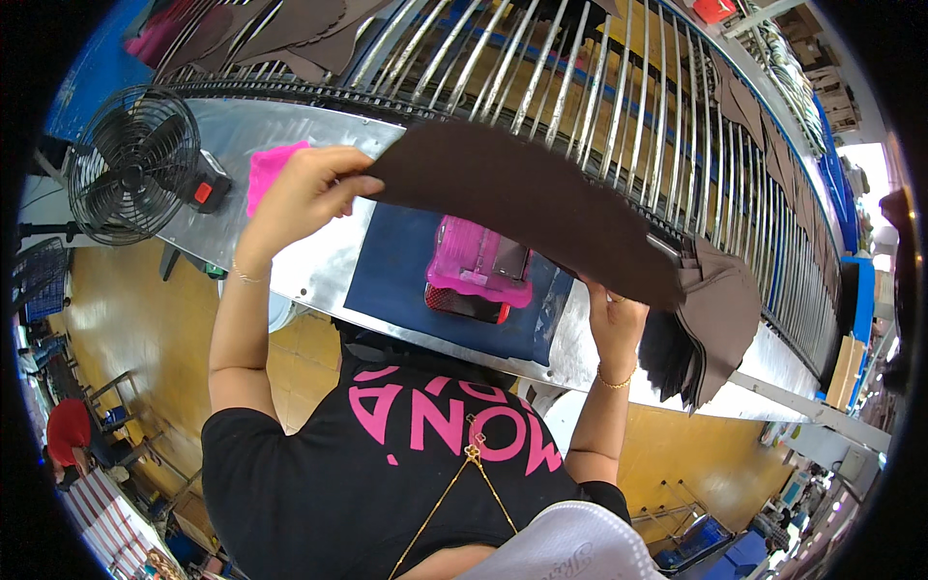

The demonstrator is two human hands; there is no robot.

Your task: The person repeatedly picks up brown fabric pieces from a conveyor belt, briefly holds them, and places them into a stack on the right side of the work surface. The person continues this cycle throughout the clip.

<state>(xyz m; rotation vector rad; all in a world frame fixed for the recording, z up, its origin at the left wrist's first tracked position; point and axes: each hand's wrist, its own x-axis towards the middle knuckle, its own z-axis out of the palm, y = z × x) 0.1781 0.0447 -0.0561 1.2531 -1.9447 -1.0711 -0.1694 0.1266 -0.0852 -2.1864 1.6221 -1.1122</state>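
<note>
A curved, dark brown flat cut piece (522, 193), like fabric or thin foam, is stretched between my hands above the table. My left hand (314, 188) pinches its left end between thumb and fingers. Near the other end, my right hand (616, 314) grips the lower edge, its fingers partly hidden behind the piece. Below lies a blue mat (387, 275) bearing a bright pink plastic case (469, 263) with a dark rectangular item on it. A red and black object (462, 304) shows under the case. Beside my right hand rests a stack of similar brown pieces (723, 304).
A conveyor of metal rods (619, 106) runs along the far side, with brown pieces (309, 34) lying on it. A black fan (135, 164) stands at the left of the metal table (319, 266). Something bright pink (266, 179) lies behind my left hand. Another person (68, 435) is at far left.
</note>
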